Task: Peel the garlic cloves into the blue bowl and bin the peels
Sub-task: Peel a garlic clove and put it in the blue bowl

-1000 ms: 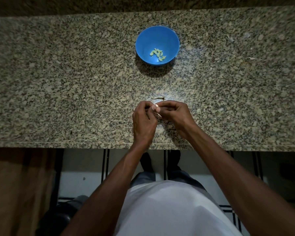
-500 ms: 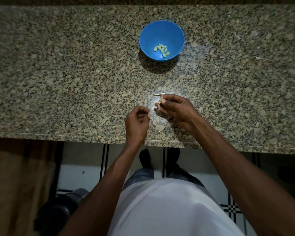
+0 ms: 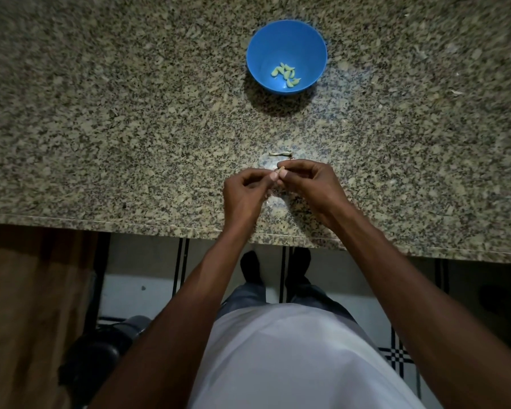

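A blue bowl (image 3: 286, 39) stands on the granite counter (image 3: 130, 128), with several peeled pale garlic cloves (image 3: 286, 74) at its bottom. Near the counter's front edge my left hand (image 3: 244, 194) and my right hand (image 3: 307, 181) meet fingertip to fingertip. Between them they pinch a small garlic clove (image 3: 281, 170), mostly hidden by the fingers. A thin dry strip of garlic stem or peel (image 3: 280, 154) lies on the counter just beyond my right hand. Pale peel scraps (image 3: 273, 205) lie on the counter under my hands.
Small pale flecks of peel (image 3: 457, 92) lie scattered at the counter's right. Below the counter edge are a tiled floor (image 3: 148, 278), my feet, a wooden surface (image 3: 33, 305) at the left and a dark object (image 3: 101, 349) on the floor.
My left hand, which had drawn away to the left half a second ago, has come back to my right hand; both fingertips pinch the clove again. The camera shifted a little.
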`<state>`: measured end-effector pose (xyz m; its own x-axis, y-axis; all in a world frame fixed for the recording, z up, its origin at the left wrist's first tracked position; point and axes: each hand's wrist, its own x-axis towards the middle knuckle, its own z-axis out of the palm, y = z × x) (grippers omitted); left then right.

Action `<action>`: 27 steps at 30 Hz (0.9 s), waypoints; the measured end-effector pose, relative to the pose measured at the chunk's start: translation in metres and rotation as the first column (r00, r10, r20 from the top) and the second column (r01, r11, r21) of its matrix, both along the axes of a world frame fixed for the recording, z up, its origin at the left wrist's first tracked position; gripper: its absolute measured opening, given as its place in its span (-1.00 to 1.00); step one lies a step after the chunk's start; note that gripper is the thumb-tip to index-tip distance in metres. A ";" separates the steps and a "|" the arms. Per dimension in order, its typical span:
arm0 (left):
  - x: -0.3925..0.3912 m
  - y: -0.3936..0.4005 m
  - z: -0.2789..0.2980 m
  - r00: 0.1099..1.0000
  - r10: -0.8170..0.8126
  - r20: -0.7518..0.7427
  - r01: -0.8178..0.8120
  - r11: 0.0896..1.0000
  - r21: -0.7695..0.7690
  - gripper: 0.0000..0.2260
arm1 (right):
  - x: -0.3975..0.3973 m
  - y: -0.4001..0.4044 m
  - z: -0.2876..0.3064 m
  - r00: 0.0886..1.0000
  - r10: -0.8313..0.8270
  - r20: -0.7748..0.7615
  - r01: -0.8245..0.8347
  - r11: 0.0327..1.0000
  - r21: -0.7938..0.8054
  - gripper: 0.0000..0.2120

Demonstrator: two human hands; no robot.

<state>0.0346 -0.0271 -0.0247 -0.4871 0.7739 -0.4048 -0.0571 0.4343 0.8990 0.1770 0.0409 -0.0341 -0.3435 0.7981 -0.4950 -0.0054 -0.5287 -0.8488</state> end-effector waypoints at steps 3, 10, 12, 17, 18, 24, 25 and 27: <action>0.003 0.004 0.003 0.995 -0.030 -0.093 0.028 0.999 -0.027 -0.88 | 0.002 0.000 -0.001 0.998 0.006 0.061 -0.012 0.996 0.092 -0.88; -0.007 0.009 0.004 0.984 -0.144 -0.102 0.142 0.989 -0.031 -0.90 | 0.007 0.008 0.000 0.988 0.092 0.127 -0.111 0.982 0.154 -0.93; -0.015 0.010 0.004 0.974 -0.205 -0.100 0.203 0.979 -0.023 -0.90 | 0.005 0.012 0.000 0.982 0.125 0.139 -0.147 0.977 0.157 -0.93; -0.029 0.017 0.004 0.949 -0.306 -0.077 0.305 0.952 -0.025 -0.91 | 0.004 0.021 -0.003 0.974 0.191 0.120 -0.205 0.972 0.112 -0.89; -0.031 0.018 0.004 0.946 -0.316 -0.077 0.315 0.949 -0.028 -0.90 | 0.004 0.022 -0.003 0.973 0.204 0.112 -0.215 0.971 0.103 -0.89; -0.029 0.018 0.004 0.949 -0.290 -0.126 0.285 0.957 -0.058 -0.86 | -0.002 0.018 -0.001 0.981 0.170 0.088 -0.177 0.981 0.077 -0.79; -0.028 0.017 0.004 0.951 -0.276 -0.140 0.269 0.961 -0.067 -0.87 | -0.002 0.016 0.000 0.984 0.158 0.085 -0.164 0.984 0.071 -0.77; -0.024 0.015 0.003 0.955 -0.246 -0.164 0.234 0.968 -0.092 -0.89 | -0.001 0.011 0.001 0.986 0.140 0.092 -0.145 0.988 0.060 -0.73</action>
